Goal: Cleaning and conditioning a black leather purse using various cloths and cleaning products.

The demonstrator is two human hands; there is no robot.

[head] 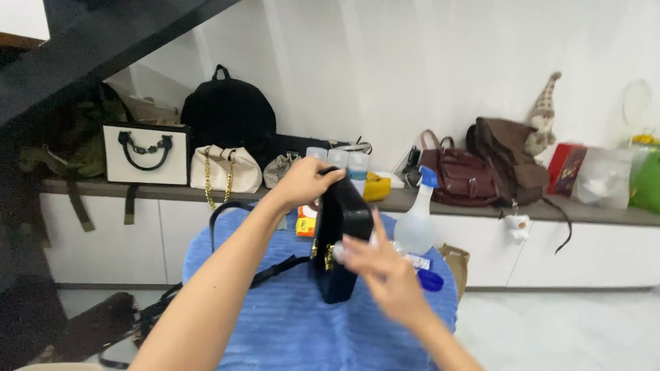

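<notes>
- Left hand (302, 182) gripping top edge of black handbag (340, 237), fingers curled over it.
- Handbag standing upright at centre of blue cloth-covered table (289, 323), black strap (227, 220) trailing toward 9 o'clock.
- Right hand (381, 271) blurred, fingers spread, at bag's side around 4 o'clock; contact unclear.
- Spray bottle (417, 220) just beside bag at 2 o'clock.
- Blue cap (430, 279) near right hand at 3 o'clock.
</notes>
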